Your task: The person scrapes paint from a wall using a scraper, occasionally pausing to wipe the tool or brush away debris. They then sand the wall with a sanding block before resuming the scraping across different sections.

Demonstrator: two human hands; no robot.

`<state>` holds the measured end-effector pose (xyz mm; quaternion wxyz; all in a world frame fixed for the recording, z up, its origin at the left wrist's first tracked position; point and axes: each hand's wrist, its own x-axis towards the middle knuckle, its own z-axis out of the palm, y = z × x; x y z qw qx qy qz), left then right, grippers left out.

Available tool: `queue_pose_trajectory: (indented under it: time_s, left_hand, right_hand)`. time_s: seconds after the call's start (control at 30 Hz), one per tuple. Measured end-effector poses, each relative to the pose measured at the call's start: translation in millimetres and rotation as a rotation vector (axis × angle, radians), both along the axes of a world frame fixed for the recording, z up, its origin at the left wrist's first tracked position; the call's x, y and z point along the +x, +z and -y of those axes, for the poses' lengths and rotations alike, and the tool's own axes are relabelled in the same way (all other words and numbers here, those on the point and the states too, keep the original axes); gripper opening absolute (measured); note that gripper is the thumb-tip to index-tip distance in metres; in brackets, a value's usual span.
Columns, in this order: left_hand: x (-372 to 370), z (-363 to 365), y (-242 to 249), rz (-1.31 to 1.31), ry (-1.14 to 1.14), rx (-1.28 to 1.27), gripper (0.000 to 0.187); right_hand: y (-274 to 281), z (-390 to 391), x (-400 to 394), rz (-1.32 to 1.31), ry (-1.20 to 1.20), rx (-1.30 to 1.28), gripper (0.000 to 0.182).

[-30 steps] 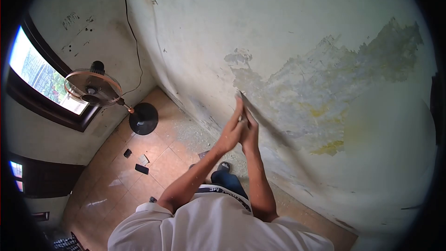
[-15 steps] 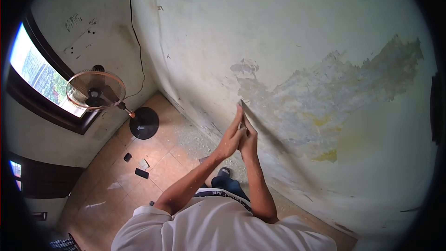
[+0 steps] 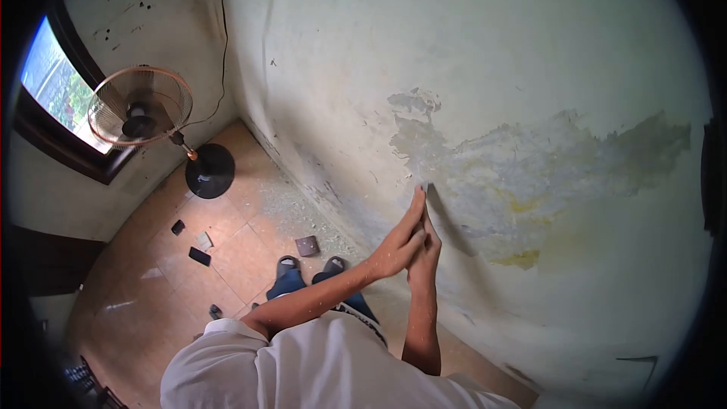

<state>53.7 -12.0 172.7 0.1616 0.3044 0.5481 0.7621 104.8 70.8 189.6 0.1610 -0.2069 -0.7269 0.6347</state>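
Tiled floor [image 3: 227, 246] with standing fan [image 3: 210, 170], small dark bits [image 3: 199, 256], paint debris [image 3: 291, 208] along the wall's foot.

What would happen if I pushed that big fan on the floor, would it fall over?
The fan probably tips fairly easily: its wide wire head sits high on a thin tilted pole. The round dark base looks broad and flat on the tiled floor, so a gentle nudge might only make it wobble. Its cord runs up the wall and could tug it.
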Motion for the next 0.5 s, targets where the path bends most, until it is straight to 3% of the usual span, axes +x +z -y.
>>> queue_pose_trajectory:
  time_s: [0.07,0.17,0.2,0.27,0.5]
  left_hand:
    - [9,3,12,-0.022,0.024,0.034,0.076]
    - [-12,3,6,-0.039,0.096,0.046,0.075]
    - [-26,1,0,-0.032,0.143,0.033,0.076]
    - [-41,3,-6,-0.044,0.231,0.039,0.074]
    - [-23,13,5,-0.046,0.083,0.063,0.072]
  right_hand:
    - [39,10,7,0.053,0.04,0.047,0.052]
    - [24,-4,-19,-0.009,0.103,0.258,0.051]
    - [23,2,-38,-0.016,0.088,0.061,0.05]
    - [20,2,-65,-0.001,0.175,0.154,0.05]
    - [19,8,-58,0.035,0.187,0.052,0.05]
